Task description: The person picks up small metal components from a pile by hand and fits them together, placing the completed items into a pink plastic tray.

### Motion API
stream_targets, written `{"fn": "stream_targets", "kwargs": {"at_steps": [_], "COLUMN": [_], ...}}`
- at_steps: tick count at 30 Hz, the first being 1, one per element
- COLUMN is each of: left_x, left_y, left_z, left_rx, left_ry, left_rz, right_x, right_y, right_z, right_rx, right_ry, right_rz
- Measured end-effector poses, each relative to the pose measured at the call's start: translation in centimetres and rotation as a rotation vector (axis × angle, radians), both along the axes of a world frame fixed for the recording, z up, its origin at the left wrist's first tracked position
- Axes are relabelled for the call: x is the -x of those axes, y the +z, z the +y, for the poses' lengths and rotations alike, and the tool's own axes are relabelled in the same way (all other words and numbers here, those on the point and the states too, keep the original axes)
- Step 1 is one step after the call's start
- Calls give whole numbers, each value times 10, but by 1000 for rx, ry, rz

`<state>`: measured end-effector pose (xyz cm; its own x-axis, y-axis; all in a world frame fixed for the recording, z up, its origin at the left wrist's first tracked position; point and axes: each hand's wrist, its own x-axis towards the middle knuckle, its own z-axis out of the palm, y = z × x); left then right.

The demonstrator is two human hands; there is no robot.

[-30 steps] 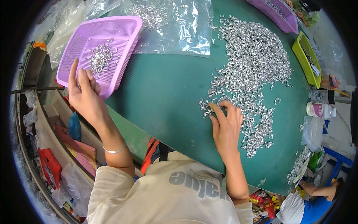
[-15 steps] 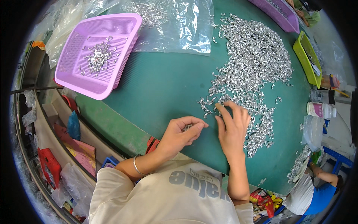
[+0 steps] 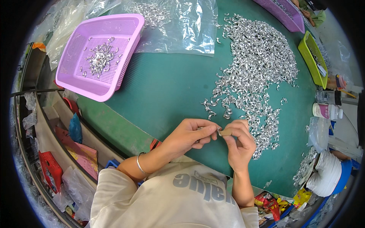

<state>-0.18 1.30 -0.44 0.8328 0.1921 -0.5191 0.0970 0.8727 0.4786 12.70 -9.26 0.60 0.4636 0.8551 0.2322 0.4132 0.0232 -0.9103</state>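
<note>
Metal pieces (image 3: pixel 260 57), silver, curved, in great number: main lot heaped loose on right side of worktop (image 3: pixel 163 85), narrowing to a thinner strip toward the near edge.

Worktop: green, smooth, near edge running aslant.

Bag (image 3: pixel 192 30): clear plastic, laid flat across far side of worktop, left of the heap; scattered silver pieces at its left part, inside or beneath, cannot tell which.

Left basket (image 3: pixel 97 88): purple, mesh-walled, at left edge of worktop, just beside the bag; small cluster of metal pieces on its floor.

Far basket (image 3: pixel 279 17): purple, at far right edge, beyond the heap; silver pieces inside.

Green basket (image 3: pixel 310 64): yellow-green, at right edge, near far basket; contents too small to tell.

Left hand (image 3: pixel 194 133): over near part of worktop, curled narrow, holding a few metal pieces, mostly hidden; fingertips meeting those of right hand.

Right hand (image 3: pixel 239 142): just beside the heap's near strip, thumb and forefinger bent, set narrow; whether gripping anything, cannot tell.

Bottle (image 3: pixel 323 111): white, purple label, at right edge.

Bracelet (image 3: pixel 140 163): silver band, on left wrist.

Single piece (image 3: pixel 219 131): bright metal, partly covered, at the meeting fingertips.
</note>
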Motion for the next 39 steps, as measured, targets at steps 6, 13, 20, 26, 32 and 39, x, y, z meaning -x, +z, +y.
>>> {"fn": "stream_targets", "kwargs": {"at_steps": [6,13,20,26,32,39], "left_x": [0,-2,-1,-2,-1,-1], "left_y": [10,15,9,9,14,7], "left_z": [0,-8,-8,-10,-12,-8], "left_rx": [-155,17,163,218,89,376], "left_ry": [25,110,86,90,117,26], "left_rz": [-21,-127,-201,-221,-228,-329], "right_x": [6,14,16,17,19,22], "right_y": [6,12,20,24,25,30], "right_z": [-5,-10,-9,-7,-8,-7], "right_rx": [6,-15,22,13,7,-14], "right_ry": [-96,-104,-142,-174,-212,-239], "right_rz": [286,556,288,101,124,-116]}}
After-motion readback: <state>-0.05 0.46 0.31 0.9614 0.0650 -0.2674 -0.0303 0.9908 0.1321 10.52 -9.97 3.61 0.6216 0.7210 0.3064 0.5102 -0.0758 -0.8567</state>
